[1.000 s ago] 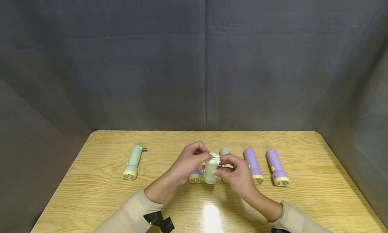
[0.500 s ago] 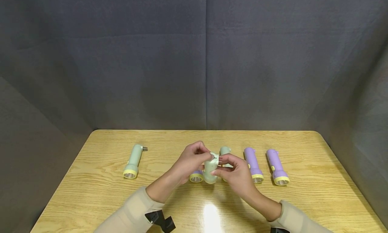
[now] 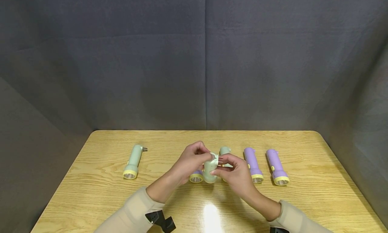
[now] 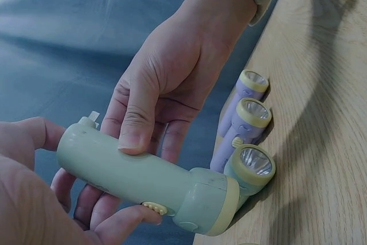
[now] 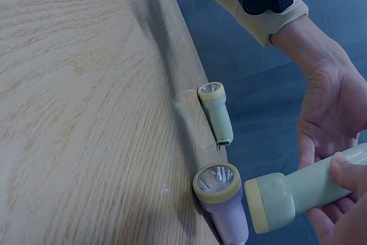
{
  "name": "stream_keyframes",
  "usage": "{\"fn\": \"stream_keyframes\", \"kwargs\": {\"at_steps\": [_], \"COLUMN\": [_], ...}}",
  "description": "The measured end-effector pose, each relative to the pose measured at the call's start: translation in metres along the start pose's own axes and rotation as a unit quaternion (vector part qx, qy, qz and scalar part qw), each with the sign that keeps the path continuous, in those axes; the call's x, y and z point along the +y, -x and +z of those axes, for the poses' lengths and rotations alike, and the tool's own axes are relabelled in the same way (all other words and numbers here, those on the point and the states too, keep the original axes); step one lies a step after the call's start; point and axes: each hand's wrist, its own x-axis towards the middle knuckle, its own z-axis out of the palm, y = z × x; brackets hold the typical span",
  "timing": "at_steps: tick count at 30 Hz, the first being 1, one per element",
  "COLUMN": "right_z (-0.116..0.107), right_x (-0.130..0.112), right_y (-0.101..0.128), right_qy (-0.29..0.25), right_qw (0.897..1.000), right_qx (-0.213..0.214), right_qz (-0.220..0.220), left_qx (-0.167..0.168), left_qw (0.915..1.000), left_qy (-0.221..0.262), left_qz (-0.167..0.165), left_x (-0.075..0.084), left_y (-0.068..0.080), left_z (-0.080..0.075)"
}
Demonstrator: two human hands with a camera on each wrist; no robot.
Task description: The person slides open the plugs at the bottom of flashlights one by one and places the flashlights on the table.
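A pale green flashlight [image 3: 209,172] with a yellow lens rim is held up over the table, its tail end tipped up. Two thin metal prongs [image 3: 220,160] stick out to the right from a white piece at that end. My left hand [image 3: 189,162] grips the tail from the left, thumb on the end near the prongs; in the left wrist view its fingers wrap under the body by the yellow switch [image 4: 155,207]. From the other side my right hand [image 3: 239,175] pinches the body between thumb and fingers, index finger close to the prongs.
Behind the hands lie a purple flashlight [image 3: 196,177] and a green flashlight [image 3: 225,151], both partly hidden. Two purple flashlights [image 3: 254,165] [image 3: 277,167] lie to the right. At left lies another green flashlight [image 3: 133,161], prongs out. Grey curtains [image 3: 194,64] surround the wooden table [image 3: 103,192].
The prongs on the held flashlight stand out farther to the right than a second ago. Both hands keep almost the same place and grip.
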Motion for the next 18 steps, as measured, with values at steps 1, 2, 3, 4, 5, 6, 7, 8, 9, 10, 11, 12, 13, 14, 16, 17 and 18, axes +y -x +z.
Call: {"fn": "stream_keyframes", "kwargs": {"at_steps": [1, 2, 3, 4, 5, 6, 7, 8, 9, 10, 11, 12, 13, 14, 16, 17, 18], "right_z": [-0.0003, -0.0006, -0.0009, -0.0011, -0.0011, -0.0012, -0.0012, -0.0012, -0.0011, -0.0011, -0.0011, -0.0011, -0.0011, -0.0011, -0.0012, -0.0013, -0.0014], "right_x": [0.0001, 0.0001, 0.0002, 0.0005, 0.0006, 0.0007, 0.0006, 0.0007, 0.0007, 0.0008, 0.0007, 0.0007, 0.0008, 0.0008, 0.0007, 0.0005, 0.0003], "right_y": [-0.0001, -0.0001, -0.0003, -0.0005, -0.0008, -0.0009, -0.0011, -0.0012, -0.0014, -0.0014, -0.0015, -0.0015, -0.0017, -0.0018, -0.0022, -0.0023, -0.0024], "right_qy": [-0.001, -0.001, -0.001, 0.0, 0.001, 0.001, 0.003, 0.004, 0.005, 0.006, 0.007, 0.009, 0.009, 0.009, 0.009, 0.009, 0.009], "right_qw": [1.0, 1.0, 1.0, 1.0, 1.0, 1.0, 1.0, 1.0, 1.0, 1.0, 1.0, 1.0, 1.0, 1.0, 1.0, 1.0, 1.0], "right_qx": [-0.001, -0.003, -0.004, -0.005, -0.006, -0.007, -0.006, -0.005, -0.004, -0.003, -0.002, -0.002, -0.002, -0.002, -0.001, 0.0, 0.0], "right_qz": [-0.001, -0.002, -0.002, -0.002, -0.002, -0.001, 0.001, 0.003, 0.005, 0.006, 0.007, 0.008, 0.007, 0.007, 0.006, 0.006, 0.006], "left_qx": [0.0, -0.001, -0.001, 0.0, 0.0, 0.0, 0.001, 0.001, 0.002, 0.002, 0.003, 0.004, 0.004, 0.004, 0.004, 0.003, 0.002], "left_qw": [1.0, 1.0, 1.0, 1.0, 1.0, 1.0, 1.0, 0.9999, 0.9999, 0.9999, 0.9999, 0.9998, 0.9998, 0.9999, 0.9999, 0.9999, 0.9999], "left_qy": [-0.001, -0.002, -0.003, -0.004, -0.005, -0.007, -0.009, -0.011, -0.013, -0.014, -0.016, -0.017, -0.017, -0.015, -0.01, -0.005, 0.0], "left_qz": [0.0, -0.001, -0.001, -0.001, -0.001, -0.002, -0.003, -0.003, -0.004, -0.004, -0.005, -0.005, -0.006, -0.006, -0.007, -0.009, -0.01], "left_x": [0.0001, 0.0003, 0.0005, 0.0006, 0.0007, 0.0007, 0.0008, 0.0009, 0.0009, 0.0008, 0.0008, 0.0007, 0.0007, 0.0008, 0.001, 0.0011, 0.0014], "left_y": [-0.0001, -0.0001, 0.0, 0.0, 0.0, 0.0001, 0.0003, 0.0004, 0.0003, 0.0001, 0.0, -0.0002, -0.0003, -0.0005, -0.0009, -0.0011, -0.0011], "left_z": [-0.0001, -0.0001, -0.0001, -0.0002, -0.0002, -0.0003, -0.0004, -0.0004, -0.0005, -0.0006, -0.0006, -0.0007, -0.0007, -0.0007, -0.0006, -0.0005, -0.0003]}}
